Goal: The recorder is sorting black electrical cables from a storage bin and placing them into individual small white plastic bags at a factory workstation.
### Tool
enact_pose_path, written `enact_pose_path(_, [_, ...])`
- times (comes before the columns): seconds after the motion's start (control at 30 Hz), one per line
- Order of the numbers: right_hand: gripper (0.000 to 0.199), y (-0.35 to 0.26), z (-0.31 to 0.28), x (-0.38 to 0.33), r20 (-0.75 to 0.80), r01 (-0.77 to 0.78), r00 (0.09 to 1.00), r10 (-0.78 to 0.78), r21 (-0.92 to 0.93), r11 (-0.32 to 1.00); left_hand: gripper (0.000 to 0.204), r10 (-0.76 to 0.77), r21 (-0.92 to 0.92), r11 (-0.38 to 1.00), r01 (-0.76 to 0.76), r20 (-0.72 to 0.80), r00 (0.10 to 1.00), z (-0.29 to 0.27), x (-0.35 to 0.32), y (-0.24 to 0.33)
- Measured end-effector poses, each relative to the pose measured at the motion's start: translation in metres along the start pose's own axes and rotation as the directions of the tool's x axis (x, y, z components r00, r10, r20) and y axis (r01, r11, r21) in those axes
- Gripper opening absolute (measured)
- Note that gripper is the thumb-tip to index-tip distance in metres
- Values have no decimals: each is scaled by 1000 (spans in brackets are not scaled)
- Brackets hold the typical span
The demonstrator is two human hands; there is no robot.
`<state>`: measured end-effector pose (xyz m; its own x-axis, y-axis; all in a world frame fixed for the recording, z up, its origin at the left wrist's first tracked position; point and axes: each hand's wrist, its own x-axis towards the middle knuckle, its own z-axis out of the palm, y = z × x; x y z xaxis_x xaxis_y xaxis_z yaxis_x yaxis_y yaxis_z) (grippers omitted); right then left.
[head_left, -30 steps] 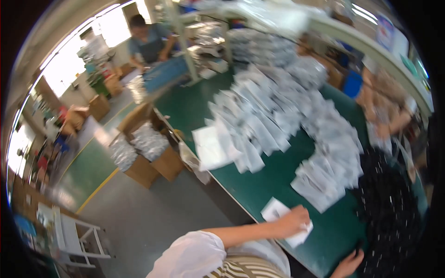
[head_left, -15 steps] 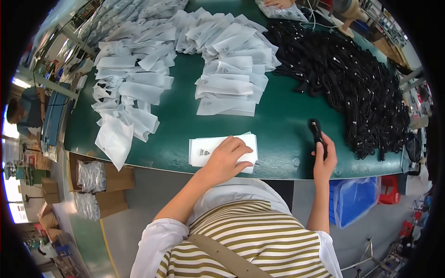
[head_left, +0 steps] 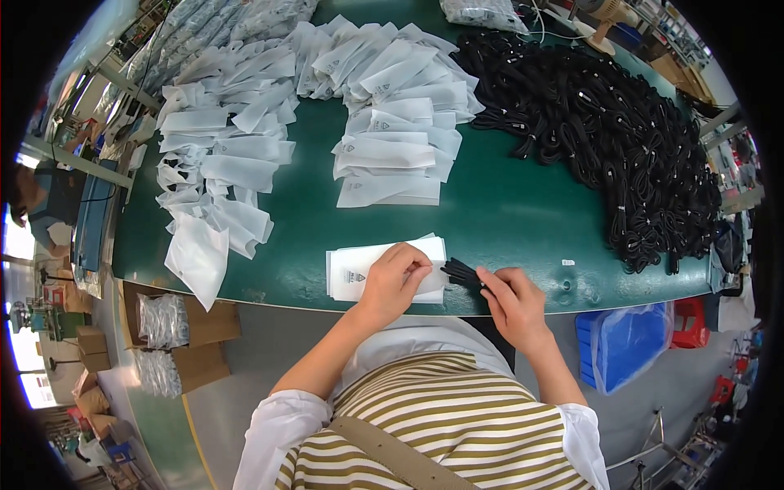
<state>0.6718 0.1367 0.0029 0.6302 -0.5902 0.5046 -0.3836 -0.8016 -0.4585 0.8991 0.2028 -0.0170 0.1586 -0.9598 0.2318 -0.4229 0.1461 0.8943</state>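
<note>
A stack of flat white frosted bags [head_left: 347, 278] lies near the table's front edge. My left hand [head_left: 394, 282] rests over the stack, thumb and fingertips pinched at the right end of the top bag. Just right of there, my right hand [head_left: 516, 306] grips a folded bundle of black cable [head_left: 463, 273]. The bundle's left end points at the bag's end, close to my left fingertips. Whether it touches the bag, I cannot tell.
A large heap of black cables [head_left: 604, 139] covers the right side of the green table [head_left: 506, 212]. Rows of white bags [head_left: 388, 155] lie farther back and left. A small white piece [head_left: 567, 262] sits on the right. Below stand a blue bin [head_left: 625, 347] and cardboard boxes [head_left: 208, 359].
My right hand has brought the cable bundle left to the bag stack, turning it from upright to sideways. My left fingers have drawn together. Another person's hand at the back has gone from view.
</note>
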Motion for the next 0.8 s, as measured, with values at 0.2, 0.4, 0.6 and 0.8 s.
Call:
enact_pose_path(0.2, [30,-4,-1,5,155,-73,987,49,158,985,15,69,-16,997,-69,1,998,-2,1,3])
enact_pose_path(0.4, [27,-2,14,7,660,-817,448,603,576,-23,16,379,200,903,-379,42,924,-1,8,21])
enact_pose_path(0.6, [24,-9,17,28,76,-253,962,261,595,763,15,314,182,938,-296,-78,946,-8,26,34])
enact_pose_path(0.8, [25,-19,12,56,-203,-43,951,233,660,750,6,-33,-427,904,-13,-100,994,-26,50,30])
